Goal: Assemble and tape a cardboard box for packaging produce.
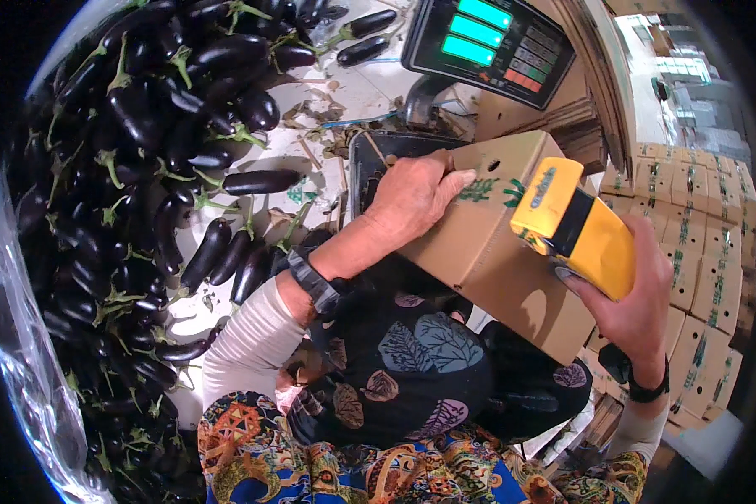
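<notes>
A closed brown cardboard box (454, 244) with green printing and a round hole leans tilted in front of me, above my lap. My left hand (412, 197) grips its upper left edge, with the fingers curled over and the thumb along the top face. My right hand (638, 294) is wrapped round a blocky yellow hand-held tool (609, 252) with a dark band. The tool's front end overlaps the box's right edge; whether it touches the cardboard I cannot tell. What exact kind of tool it is does not show. Behind the left hand is a black scale platform (365, 155), partly covered.
Many eggplants (134, 109) are heaped along the left, with clear plastic sheeting (34, 361) beside them. A scale display (491, 42) with green-lit screens stands ahead. Flat cardboard sheets (592, 76) lean next to it. Stacked cartons (697, 227) fill the right side.
</notes>
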`<state>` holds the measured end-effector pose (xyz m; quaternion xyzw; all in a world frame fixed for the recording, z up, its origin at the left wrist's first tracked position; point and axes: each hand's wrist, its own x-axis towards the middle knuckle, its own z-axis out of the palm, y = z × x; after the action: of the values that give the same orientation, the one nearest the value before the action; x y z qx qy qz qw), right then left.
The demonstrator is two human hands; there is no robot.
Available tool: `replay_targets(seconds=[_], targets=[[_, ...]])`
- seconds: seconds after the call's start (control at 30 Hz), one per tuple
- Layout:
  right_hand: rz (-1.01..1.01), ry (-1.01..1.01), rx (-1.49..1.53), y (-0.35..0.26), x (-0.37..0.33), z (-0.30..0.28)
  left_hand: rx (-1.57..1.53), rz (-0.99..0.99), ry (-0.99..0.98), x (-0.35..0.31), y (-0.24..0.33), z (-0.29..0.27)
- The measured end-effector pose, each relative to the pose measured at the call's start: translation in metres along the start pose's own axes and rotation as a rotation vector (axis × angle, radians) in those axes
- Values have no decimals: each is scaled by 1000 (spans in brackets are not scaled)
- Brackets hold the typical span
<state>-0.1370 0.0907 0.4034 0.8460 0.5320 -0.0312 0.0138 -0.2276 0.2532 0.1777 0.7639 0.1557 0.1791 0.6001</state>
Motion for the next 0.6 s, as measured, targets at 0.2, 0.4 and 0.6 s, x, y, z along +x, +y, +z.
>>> replay_targets(seconds=[0.2, 0.4, 0.6], targets=[[54, 6, -1, 2, -3, 3, 250, -196, -45, -3, -10, 15], [36, 21, -14, -3, -1, 1, 298, 37, 113, -4, -64, 8], [4, 50, -9, 12, -6, 1, -107, 100, 4, 33, 21, 29]])
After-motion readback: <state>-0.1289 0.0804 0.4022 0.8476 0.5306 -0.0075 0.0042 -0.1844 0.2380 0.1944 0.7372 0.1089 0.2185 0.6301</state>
